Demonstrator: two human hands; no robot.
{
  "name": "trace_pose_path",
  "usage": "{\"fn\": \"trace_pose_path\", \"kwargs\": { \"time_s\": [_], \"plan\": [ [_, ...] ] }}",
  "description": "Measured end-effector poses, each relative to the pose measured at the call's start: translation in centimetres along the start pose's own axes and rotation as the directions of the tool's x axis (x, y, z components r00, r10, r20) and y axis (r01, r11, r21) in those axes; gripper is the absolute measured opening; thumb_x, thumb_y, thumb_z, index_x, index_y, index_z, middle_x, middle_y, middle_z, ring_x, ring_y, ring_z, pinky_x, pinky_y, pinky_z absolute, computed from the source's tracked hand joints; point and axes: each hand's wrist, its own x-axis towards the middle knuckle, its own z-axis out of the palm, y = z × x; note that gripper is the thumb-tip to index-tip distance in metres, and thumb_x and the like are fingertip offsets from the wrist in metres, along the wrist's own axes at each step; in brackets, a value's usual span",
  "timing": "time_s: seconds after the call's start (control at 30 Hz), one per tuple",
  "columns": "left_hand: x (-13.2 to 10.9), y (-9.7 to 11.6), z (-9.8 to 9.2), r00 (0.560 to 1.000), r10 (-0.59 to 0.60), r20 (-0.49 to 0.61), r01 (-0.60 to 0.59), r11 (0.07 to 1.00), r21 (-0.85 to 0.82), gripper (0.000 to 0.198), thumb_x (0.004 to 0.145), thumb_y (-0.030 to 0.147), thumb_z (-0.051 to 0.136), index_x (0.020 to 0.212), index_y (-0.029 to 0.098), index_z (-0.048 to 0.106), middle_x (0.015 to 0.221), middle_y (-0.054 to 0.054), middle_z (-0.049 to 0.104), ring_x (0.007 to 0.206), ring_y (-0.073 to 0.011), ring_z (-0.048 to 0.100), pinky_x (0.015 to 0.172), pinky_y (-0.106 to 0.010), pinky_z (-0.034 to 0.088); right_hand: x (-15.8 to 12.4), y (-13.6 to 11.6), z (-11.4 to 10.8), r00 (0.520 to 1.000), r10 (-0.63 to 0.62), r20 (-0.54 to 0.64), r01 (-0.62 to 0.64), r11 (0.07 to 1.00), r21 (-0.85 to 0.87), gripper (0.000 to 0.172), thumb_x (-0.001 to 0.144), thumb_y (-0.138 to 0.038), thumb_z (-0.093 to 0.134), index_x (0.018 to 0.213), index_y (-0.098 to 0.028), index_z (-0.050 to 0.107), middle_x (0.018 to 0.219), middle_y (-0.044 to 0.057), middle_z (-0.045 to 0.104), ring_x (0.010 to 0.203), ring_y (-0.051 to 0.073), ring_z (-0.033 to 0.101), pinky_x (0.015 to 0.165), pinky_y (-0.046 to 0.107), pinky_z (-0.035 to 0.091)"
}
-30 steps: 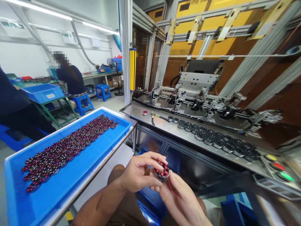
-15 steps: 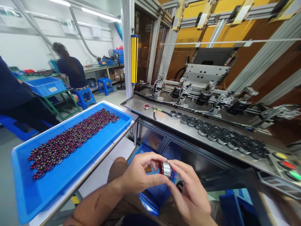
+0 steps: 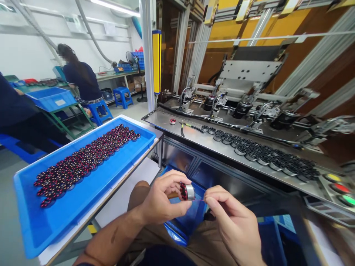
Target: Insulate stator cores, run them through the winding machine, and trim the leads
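My left hand [image 3: 161, 199] is closed round a small round motor stator [image 3: 187, 191] with red windings and a silver ring, held on its side above my lap. My right hand [image 3: 234, 223] pinches a thin red wire [image 3: 199, 200] that runs from the stator toward its fingertips. Left of my hands, a blue tray [image 3: 116, 173] carries several rows of the same red-wound stators [image 3: 83, 162].
A steel machine bench [image 3: 194, 142] ahead carries a line of dark stators [image 3: 263, 157], pliers [image 3: 183, 130] and a lone red stator [image 3: 172, 121]. Coloured buttons [image 3: 340, 188] sit at its right end. A blue bin [image 3: 191, 218] lies under my hands. A seated person [image 3: 80, 87] works at the far left.
My left hand turned the stator from face-up onto its side. My right hand left the stator body, drew back to the right and now pinches its wire. The view shifted slightly.
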Motion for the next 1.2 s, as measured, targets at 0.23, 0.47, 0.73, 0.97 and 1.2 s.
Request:
{"fn": "trace_pose_path", "kwargs": {
  "time_s": [0.23, 0.47, 0.73, 0.97, 1.2],
  "plan": [
    [0.8, 0.9, -0.5, 0.937, 0.321, 0.139, -0.347, 0.804, 0.483, 0.035, 0.075, 0.004, 0.059, 0.109, 0.014, 0.06, 0.106, -0.014, 0.068, 0.096, -0.0214, 0.069, 0.083, -0.031, 0.06, 1.3, -0.5, -1.1, 0.988, -0.122, 0.091, 0.137, 0.973, -0.186, 0.014, 0.085, -0.038, 0.071, 0.085, -0.024, 0.068, 0.109, 0.01, 0.066, 0.101, 0.025, 0.064, 0.085, 0.036, 0.054],
    [0.6, 1.4, -1.2, 0.917, 0.32, 0.24, -0.399, 0.769, 0.499, 0.039, 0.078, 0.002, 0.055, 0.114, 0.016, 0.057, 0.104, -0.011, 0.073, 0.101, -0.0207, 0.07, 0.092, -0.031, 0.058, 2.1, -1.9, 0.3, 0.937, -0.088, 0.339, 0.187, 0.944, -0.272, 0.015, 0.095, -0.024, 0.056, 0.082, -0.024, 0.064, 0.12, 0.008, 0.063, 0.111, 0.02, 0.063, 0.093, 0.032, 0.051],
    [0.1, 1.5, -1.9, 0.949, 0.25, 0.191, -0.292, 0.925, 0.244, 0.038, 0.073, 0.004, 0.068, 0.109, 0.016, 0.064, 0.107, -0.012, 0.072, 0.098, -0.0183, 0.071, 0.088, -0.025, 0.058, 3.7, -1.2, -2.8, 0.927, -0.112, 0.358, 0.259, 0.882, -0.394, 0.017, 0.097, -0.027, 0.054, 0.083, -0.024, 0.063, 0.115, 0.007, 0.067, 0.103, 0.021, 0.067, 0.087, 0.033, 0.053],
    [0.0, 1.3, -1.1, 0.974, 0.204, 0.1, -0.224, 0.933, 0.28, 0.041, 0.069, 0.002, 0.067, 0.108, 0.015, 0.066, 0.105, -0.013, 0.072, 0.097, -0.0199, 0.071, 0.085, -0.028, 0.059, 2.4, -2.3, -0.6, 0.79, -0.426, 0.442, 0.601, 0.683, -0.416, 0.007, 0.092, -0.023, 0.063, 0.097, -0.02, 0.059, 0.124, 0.016, 0.059, 0.124, 0.028, 0.054, 0.101, 0.045, 0.049],
    [-1.4, 0.2, -3.3, 0.999, -0.041, 0.003, 0.04, 0.999, 0.034, 0.04, 0.065, 0.003, 0.073, 0.102, 0.019, 0.071, 0.103, -0.009, 0.072, 0.095, -0.0202, 0.07, 0.076, -0.024, 0.058, 4.2, -0.7, -0.6, 0.71, -0.332, 0.62, 0.613, 0.726, -0.313, 0.014, 0.096, -0.014, 0.048, 0.093, -0.022, 0.059, 0.125, 0.013, 0.061, 0.124, 0.022, 0.056, 0.095, 0.036, 0.053]
  ]
}}
